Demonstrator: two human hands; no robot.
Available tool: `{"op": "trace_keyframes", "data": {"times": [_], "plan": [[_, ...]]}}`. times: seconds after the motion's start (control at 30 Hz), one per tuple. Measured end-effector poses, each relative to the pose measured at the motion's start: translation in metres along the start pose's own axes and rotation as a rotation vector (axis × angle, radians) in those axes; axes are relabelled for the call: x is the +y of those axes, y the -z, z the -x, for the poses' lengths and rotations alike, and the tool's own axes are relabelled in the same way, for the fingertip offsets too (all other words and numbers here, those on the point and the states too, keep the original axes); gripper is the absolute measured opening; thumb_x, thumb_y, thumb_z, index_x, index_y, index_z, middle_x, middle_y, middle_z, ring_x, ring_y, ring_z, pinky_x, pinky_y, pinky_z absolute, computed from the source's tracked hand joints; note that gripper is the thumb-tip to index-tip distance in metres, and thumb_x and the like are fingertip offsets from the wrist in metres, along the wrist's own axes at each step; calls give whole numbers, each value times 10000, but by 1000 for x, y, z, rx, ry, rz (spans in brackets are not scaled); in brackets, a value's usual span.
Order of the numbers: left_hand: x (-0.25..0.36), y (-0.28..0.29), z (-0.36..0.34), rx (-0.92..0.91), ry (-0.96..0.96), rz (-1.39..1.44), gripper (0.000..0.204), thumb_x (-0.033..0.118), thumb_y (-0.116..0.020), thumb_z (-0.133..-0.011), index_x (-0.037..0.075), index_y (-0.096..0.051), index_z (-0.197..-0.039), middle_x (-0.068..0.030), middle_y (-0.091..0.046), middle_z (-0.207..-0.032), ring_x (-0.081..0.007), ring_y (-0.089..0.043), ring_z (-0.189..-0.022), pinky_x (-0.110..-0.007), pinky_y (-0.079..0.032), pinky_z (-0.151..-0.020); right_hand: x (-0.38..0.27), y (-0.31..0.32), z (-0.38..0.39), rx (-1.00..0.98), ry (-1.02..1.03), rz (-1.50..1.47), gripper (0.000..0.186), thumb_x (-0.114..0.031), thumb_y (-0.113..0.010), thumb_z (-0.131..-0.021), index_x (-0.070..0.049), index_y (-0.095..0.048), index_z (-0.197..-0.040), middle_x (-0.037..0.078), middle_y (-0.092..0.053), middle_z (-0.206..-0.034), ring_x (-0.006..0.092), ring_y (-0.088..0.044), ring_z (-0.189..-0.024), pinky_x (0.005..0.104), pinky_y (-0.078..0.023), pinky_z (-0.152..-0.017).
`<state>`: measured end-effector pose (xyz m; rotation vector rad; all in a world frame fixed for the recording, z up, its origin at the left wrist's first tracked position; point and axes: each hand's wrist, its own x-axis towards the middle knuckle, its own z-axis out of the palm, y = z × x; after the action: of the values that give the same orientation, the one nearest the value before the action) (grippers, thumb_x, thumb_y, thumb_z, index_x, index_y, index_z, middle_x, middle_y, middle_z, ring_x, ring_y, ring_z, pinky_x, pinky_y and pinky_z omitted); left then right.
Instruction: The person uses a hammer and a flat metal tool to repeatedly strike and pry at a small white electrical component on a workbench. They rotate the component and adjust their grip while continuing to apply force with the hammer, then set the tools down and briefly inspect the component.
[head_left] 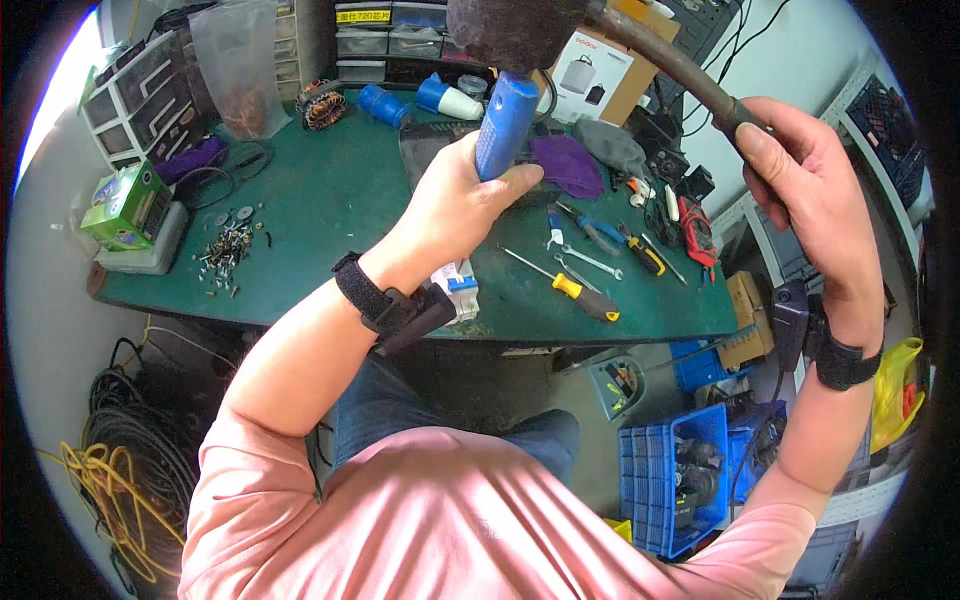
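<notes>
My left hand (455,205) grips an upright blue handle (505,125) with a hole near its top. My right hand (805,190) is closed around a dark brown rod-like handle (675,65), which runs up leftward to a bulky dark head (515,30), cut off by the top edge. That head sits just over the blue handle; I cannot tell whether they touch or are joined. Below my left hand, partly hidden, a white breaker-like device (458,290) with a blue switch lies at the bench's front.
The green bench (180,290) holds loose screws (225,250), wrenches (595,260), a yellow-handled screwdriver (585,298), pliers, purple cloth (570,165), boxes and drawer units (135,110). Below are coiled cables (115,450) at left and a blue crate (645,475) at right.
</notes>
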<state>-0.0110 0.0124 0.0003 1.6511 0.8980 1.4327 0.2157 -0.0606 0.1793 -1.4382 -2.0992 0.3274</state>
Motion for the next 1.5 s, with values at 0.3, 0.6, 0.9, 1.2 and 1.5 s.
{"op": "trace_keyframes", "data": {"times": [0.3, 0.6, 0.9, 1.2, 1.5], "plan": [[3, 3, 2, -19, 60, 35, 232, 201, -695, -855, 9, -568, -877, 14, -510, -714, -84, -441, -688, -280, -424, -648, 0, 2, 2, 49, -41, 17, 364, -320, -617, -936, -11, -626, -1129, -49, -477, -597, 4, -385, -474, 179, -280, -414], [-2, -1, 2, 9, -10, 26, 237, 205, -710, -870, 81, -523, -791, 43, -489, -631, -55, -442, -556, -235, -371, -513, -2, 1, 4, -8, -45, 16, 361, -313, -615, -939, -4, -629, -1125, -52, -479, -595, 0, -397, -480, 176, -294, -410], [4, 4, 3, -18, 56, 4, 242, 199, -703, -853, 2, -580, -924, -8, -557, -755, -95, -477, -720, -282, -445, -688, -27, 29, 14, 239, 64, 75, 379, -326, -551, -966, -57, -612, -1225, -58, -473, -613, 5, -355, -479, 174, -250, -434], [-2, 3, 0, 7, 53, 31, 231, 207, -704, -861, 27, -566, -903, 8, -535, -723, -80, -472, -671, -267, -425, -632, -16, -1, 18, 91, -3, 98, 370, -315, -531, -976, -13, -609, -1175, -60, -445, -599, 17, -368, -470, 182, -282, -422], [-2, -2, 3, 19, 54, 3, 271, 208, -707, -852, -17, -587, -943, -21, -570, -772, -99, -490, -736, -292, -455, -705, -37, 42, 26, 318, 12, 185, 435, -375, -449, -1011, -72, -537, -1311, -76, -336, -631, 7, -293, -498, 172, -231, -459]]}}
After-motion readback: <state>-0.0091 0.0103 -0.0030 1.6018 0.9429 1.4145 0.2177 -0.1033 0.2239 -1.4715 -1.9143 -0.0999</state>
